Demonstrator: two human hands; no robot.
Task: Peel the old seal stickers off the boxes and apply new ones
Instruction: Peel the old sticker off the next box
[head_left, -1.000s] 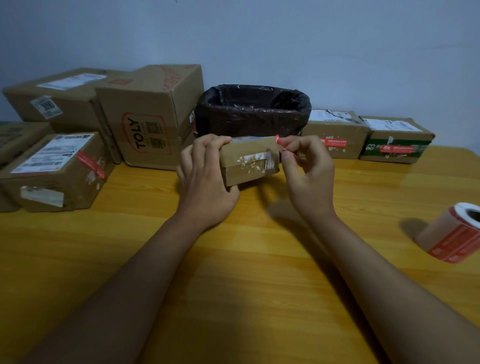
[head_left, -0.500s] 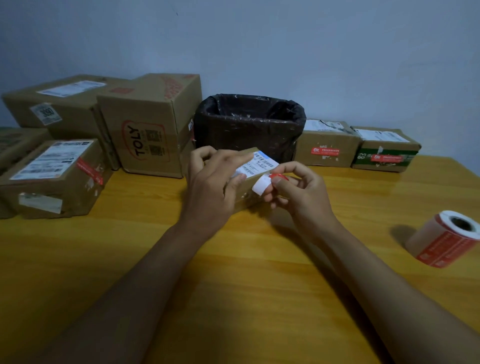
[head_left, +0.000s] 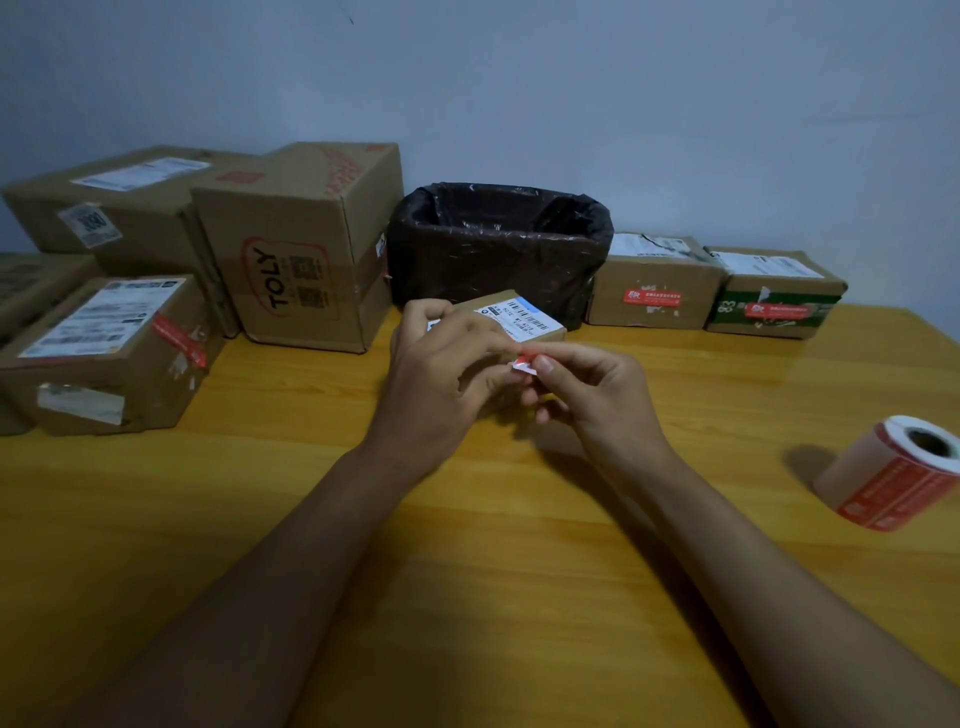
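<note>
A small cardboard box (head_left: 540, 332) with a white shipping label on top rests on the wooden table (head_left: 467, 571) in front of me. My left hand (head_left: 441, 374) is wrapped over its near left side and holds it. My right hand (head_left: 592, 400) pinches a small red and white seal sticker piece (head_left: 523, 362) between thumb and forefinger, just at the box's near right edge. A roll of red seal stickers (head_left: 893, 473) lies on its side at the right edge of the table.
A bin lined with a black bag (head_left: 498, 244) stands behind the small box. Two boxes with red stickers (head_left: 654, 291) (head_left: 774, 296) sit to its right. A TOLY box (head_left: 306, 244) and several larger boxes (head_left: 109, 348) crowd the left.
The small box has gone from raised on edge to lying with its label up. The red sticker piece has come away in my right hand, which moved down and right.
</note>
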